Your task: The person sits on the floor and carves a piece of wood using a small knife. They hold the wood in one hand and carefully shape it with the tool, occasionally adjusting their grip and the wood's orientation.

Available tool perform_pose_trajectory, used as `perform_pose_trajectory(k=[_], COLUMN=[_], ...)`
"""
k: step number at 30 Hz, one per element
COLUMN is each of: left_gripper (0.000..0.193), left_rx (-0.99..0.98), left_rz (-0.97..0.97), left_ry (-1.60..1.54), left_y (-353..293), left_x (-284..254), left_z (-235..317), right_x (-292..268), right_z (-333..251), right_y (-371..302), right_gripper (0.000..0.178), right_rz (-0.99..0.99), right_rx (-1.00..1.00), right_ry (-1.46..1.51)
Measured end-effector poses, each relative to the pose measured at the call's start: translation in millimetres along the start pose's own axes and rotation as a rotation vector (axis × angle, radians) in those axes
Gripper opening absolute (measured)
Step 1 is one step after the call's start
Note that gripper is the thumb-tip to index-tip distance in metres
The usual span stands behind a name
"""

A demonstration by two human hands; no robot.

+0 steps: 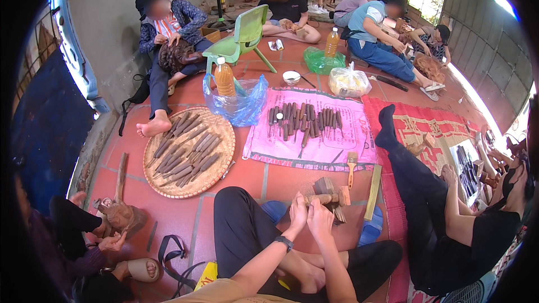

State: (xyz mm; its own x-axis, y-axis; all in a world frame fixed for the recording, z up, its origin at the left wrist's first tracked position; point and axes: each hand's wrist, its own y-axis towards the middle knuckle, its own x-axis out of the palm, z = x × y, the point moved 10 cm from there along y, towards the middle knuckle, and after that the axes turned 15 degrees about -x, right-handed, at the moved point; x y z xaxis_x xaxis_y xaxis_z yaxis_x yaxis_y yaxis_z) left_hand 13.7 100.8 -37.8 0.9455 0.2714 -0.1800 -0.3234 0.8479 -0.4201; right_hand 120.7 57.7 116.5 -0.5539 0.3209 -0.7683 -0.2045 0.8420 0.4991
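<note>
In front of my crossed legs, my left hand [298, 213], with a dark band at the wrist, and my right hand [320, 219] are pressed close together. Both are closed at the near end of a light-brown, mallet-shaped wooden piece [327, 197]. Its thicker head points right, away from my fingers; anything smaller inside them is hidden. Dark wooden blocks [324, 185] stand just beyond and beneath it. A flat brush [352, 169] with a wooden handle lies to the right, beside a yellowish flat strip [373, 193].
Ahead, a pink sack [269, 147] bears several wooden-handled carving tools [303, 116]. More handled tools cover a round woven tray [224, 167] at left. Blue slippers [370, 228] flank the blocks. Co-workers sit around, one with a leg [412, 191] stretched out close on my right.
</note>
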Motion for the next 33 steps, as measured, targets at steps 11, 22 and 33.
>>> perform_pose_trajectory(k=[11, 22, 33], left_gripper=[0.062, 0.059, 0.06], left_rx=[-0.007, -0.046, -0.14], left_rz=[-0.059, -0.155, -0.109], left_ry=[-0.019, -0.069, 0.106], left_y=[3.6, 20.9, -0.1], left_x=[0.7, 16.4, 8.8], left_z=[4.4, -10.9, 6.1], right_x=[-1.6, -1.1, 1.1], right_z=[-4.5, 0.1, -0.3], right_y=[-6.1, -0.2, -9.8], right_gripper=[0.007, 0.004, 0.007], right_rz=[0.036, 0.121, 0.117], right_rx=[-0.039, -0.034, -0.035], right_ry=[-0.026, -0.025, -0.11])
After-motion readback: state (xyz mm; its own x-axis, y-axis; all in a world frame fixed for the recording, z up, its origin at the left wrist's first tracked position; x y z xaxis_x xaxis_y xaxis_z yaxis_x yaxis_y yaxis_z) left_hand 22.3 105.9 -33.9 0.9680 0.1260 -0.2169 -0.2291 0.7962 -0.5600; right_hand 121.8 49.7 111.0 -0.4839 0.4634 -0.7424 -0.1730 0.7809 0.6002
